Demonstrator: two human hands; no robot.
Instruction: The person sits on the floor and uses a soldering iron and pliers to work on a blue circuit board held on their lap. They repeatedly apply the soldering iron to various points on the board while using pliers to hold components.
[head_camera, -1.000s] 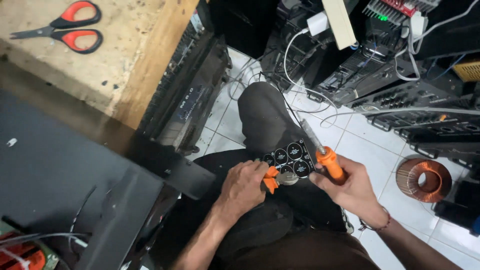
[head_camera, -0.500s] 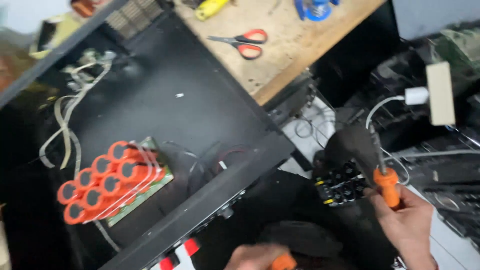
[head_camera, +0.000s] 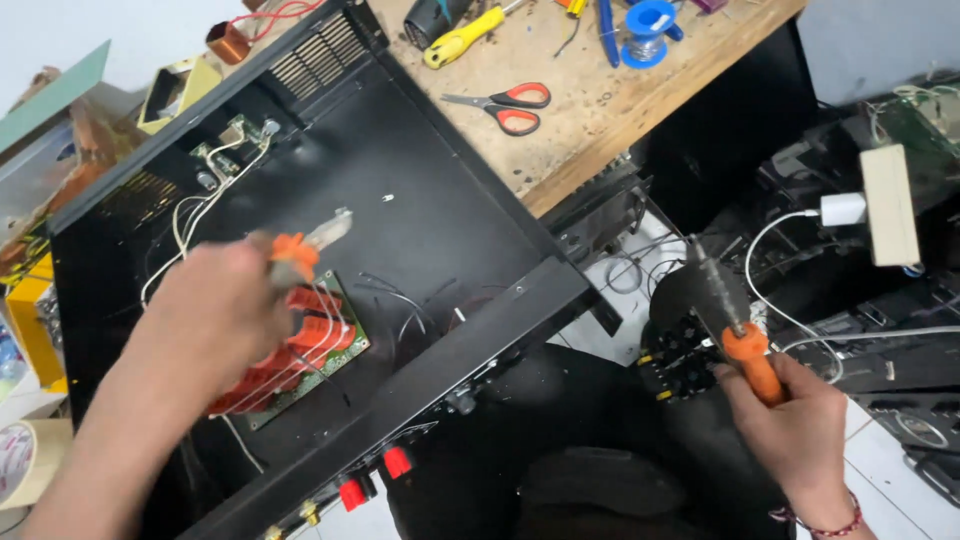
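wooden workbench (head_camera: 600, 120) with scissors (head_camera: 505, 105), open black chassis (head_camera: 420, 210), white tiled floor (head_camera: 610, 320), left hand (head_camera: 215, 315) gripping orange-handled tool (head_camera: 300, 250), right hand (head_camera: 790, 420) clamped on soldering iron (head_camera: 740, 330)

The left hand (head_camera: 215, 315) is gripping a tool with an orange handle (head_camera: 293, 255) and a pale, blurred tip. Beneath it, a red-orange block of parts (head_camera: 300, 345) is sitting on a green board inside the black metal case (head_camera: 400, 190), where white wires (head_camera: 200, 205) are trailing. The right hand (head_camera: 790, 420) is holding an orange-handled iron (head_camera: 752, 362) with a grey shaft, a red bead bracelet (head_camera: 815, 520) showing at the wrist. On the light wooden table (head_camera: 590, 110), scissors (head_camera: 505, 105) are showing red and black handles, beside a yellow tool (head_camera: 462, 38) and a blue spool (head_camera: 650, 22).
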